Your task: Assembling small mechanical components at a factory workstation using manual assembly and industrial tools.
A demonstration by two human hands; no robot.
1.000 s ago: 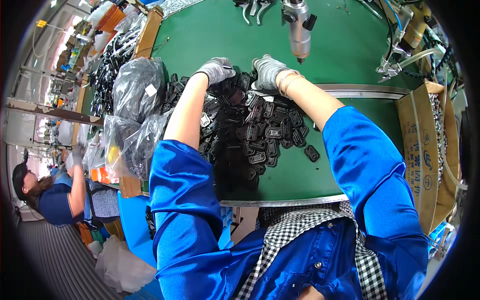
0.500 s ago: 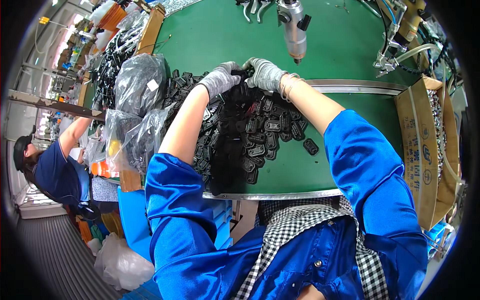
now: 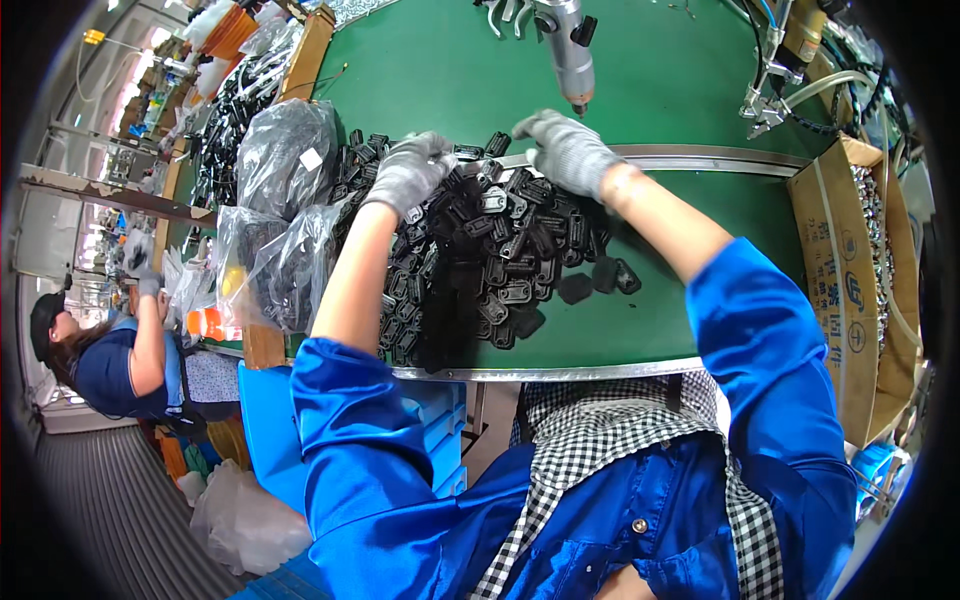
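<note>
A heap of small black oblong plastic parts (image 3: 515,290) covers the green worktable in front of me. At its far left side is my left hand (image 3: 412,172) in a grey knit glove, fingers curled in close to the parts; whether a part is between them is hidden. My right hand (image 3: 568,150), gloved alike, hovers at the heap's far right side. Its fingers and thumb are apart and nothing shows in them. Between the two hands, a few black parts (image 3: 497,145) lie at the heap's far edge. Dark, blurred pieces (image 3: 575,288) show at its right side.
A hanging power screwdriver (image 3: 572,65) points down beyond my right hand. Filled plastic bags (image 3: 285,160) stand left of the heap. A metal rail (image 3: 700,158) crosses the table. On the right is a cardboard box (image 3: 835,290) of small metal pieces; a co-worker (image 3: 110,360) sits far left.
My hands were together over the heap's far edge with dark parts between them; now they are apart, left hand leftward, right hand rightward. Blurred dark pieces have appeared at the heap's right side.
</note>
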